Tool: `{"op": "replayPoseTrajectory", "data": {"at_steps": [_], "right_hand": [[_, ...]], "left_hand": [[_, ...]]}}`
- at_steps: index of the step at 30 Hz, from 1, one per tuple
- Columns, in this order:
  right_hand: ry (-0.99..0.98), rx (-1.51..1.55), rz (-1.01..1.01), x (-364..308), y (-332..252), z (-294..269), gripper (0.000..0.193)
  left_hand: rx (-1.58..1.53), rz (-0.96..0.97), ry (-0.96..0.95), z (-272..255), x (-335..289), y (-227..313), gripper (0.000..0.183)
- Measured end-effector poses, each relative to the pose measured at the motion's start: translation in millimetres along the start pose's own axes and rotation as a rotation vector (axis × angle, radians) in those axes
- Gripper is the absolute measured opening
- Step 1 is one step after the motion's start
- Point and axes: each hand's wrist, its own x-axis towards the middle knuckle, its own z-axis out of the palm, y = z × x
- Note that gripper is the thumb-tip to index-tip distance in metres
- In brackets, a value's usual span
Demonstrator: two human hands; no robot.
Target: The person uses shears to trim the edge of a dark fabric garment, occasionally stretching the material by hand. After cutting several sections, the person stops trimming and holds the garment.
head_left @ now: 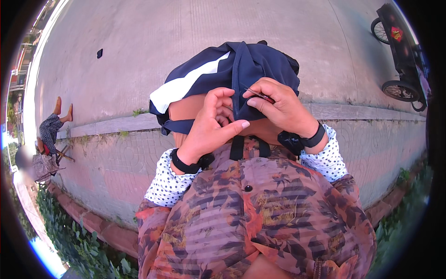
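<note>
A navy garment (274, 63) with a broad white stripe (190, 83) lies bunched across my lap. A raised seam runs down its middle, between my hands. My left hand (211, 121) is curled at the left side of this seam, with fingertips and thumb against the cloth. In my right hand (281, 102), thumb and fingers pinch a small tool with a thin pointed metal tip (249, 89) and a reddish handle. The tip points left, at the seam. My fingers cover most of the tool, so its exact kind is hidden.
Concrete paving (139, 28) stretches ahead, with a small dark object (100, 53) on it. A stone kerb (111, 124) crosses in front of me. Another person (50, 128) sits at the left. A dark cart (403, 46) with spoked wheels stands at the right. Green plants (79, 232) grow behind at left.
</note>
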Motion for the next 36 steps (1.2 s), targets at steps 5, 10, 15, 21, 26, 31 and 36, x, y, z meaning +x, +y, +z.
{"op": "replayPoseTrajectory", "data": {"at_steps": [5, 10, 15, 21, 26, 31, 36], "right_hand": [[0.349, -0.103, -0.120, 8.5, 15.7, 15.5, 0.021], [0.424, -0.080, -0.071, -12.7, 29.5, 1.0, 0.020], [0.397, -0.223, -0.050, -48.8, 47.8, -8.5, 0.019], [0.358, -0.187, -0.071, -42.6, 41.6, 2.8, 0.024], [0.297, -0.190, -0.029, -28.5, 38.9, 8.5, 0.027], [0.232, -0.259, 0.027, -23.9, 38.2, 7.8, 0.025], [0.266, -0.221, 0.073, -24.8, 41.3, 8.5, 0.022]], "left_hand": [[-0.024, -0.057, 0.052, 0.1, 4.8, -9.5, 0.040], [-0.070, -0.034, 0.092, -2.8, 2.8, -9.9, 0.038], [0.059, -0.024, 0.045, -2.7, 5.7, -9.0, 0.043], [0.231, 0.148, 0.112, -3.8, 14.3, -17.6, 0.034], [0.183, 0.032, 0.217, -2.0, 18.1, -15.9, 0.013], [0.154, -0.024, 0.265, 0.2, 18.9, -16.3, 0.009], [0.161, -0.097, 0.233, -3.8, 22.3, -20.9, 0.010]]}}
